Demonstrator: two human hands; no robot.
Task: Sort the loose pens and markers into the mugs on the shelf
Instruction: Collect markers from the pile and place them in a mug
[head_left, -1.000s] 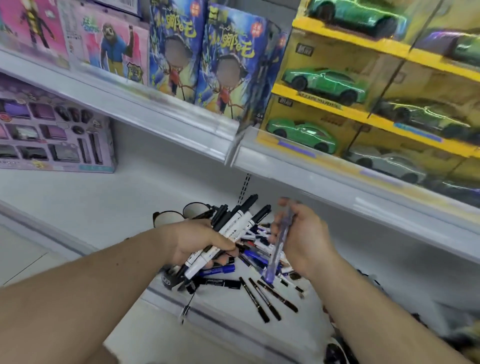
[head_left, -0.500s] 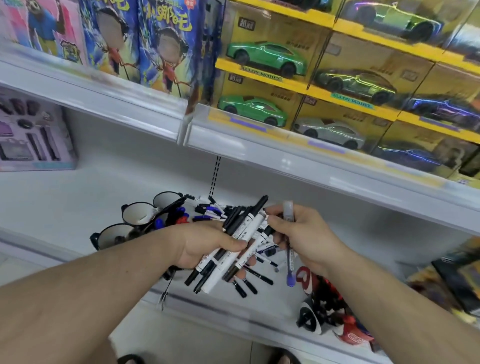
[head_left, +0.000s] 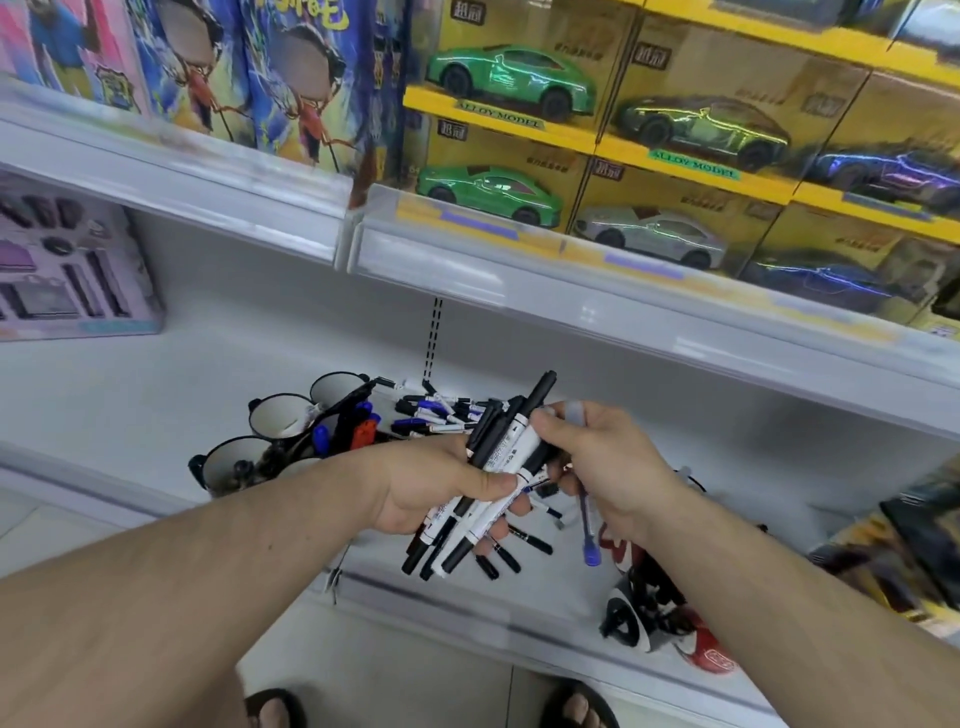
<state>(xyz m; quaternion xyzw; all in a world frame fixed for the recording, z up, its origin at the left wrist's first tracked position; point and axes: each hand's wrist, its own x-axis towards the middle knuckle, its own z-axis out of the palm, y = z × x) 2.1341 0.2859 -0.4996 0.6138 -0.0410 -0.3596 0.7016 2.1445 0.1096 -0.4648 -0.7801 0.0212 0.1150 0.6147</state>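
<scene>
Head view: a marker bundle (head_left: 488, 467) is gripped by the left hand (head_left: 436, 488); a blue pen (head_left: 589, 525), partly hidden, is pinched by the right hand (head_left: 608, 467); mugs (head_left: 275, 421) are partly occluded.

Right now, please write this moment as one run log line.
left hand: grips marker bundle | right hand: holds blue pen | mugs: waiting on shelf

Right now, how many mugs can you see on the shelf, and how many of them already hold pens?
Mugs holding pens: 1
Mugs with no pens visible inside: 3
Total mugs: 4, with one further rim half hidden behind the left forearm, not counted.
</scene>
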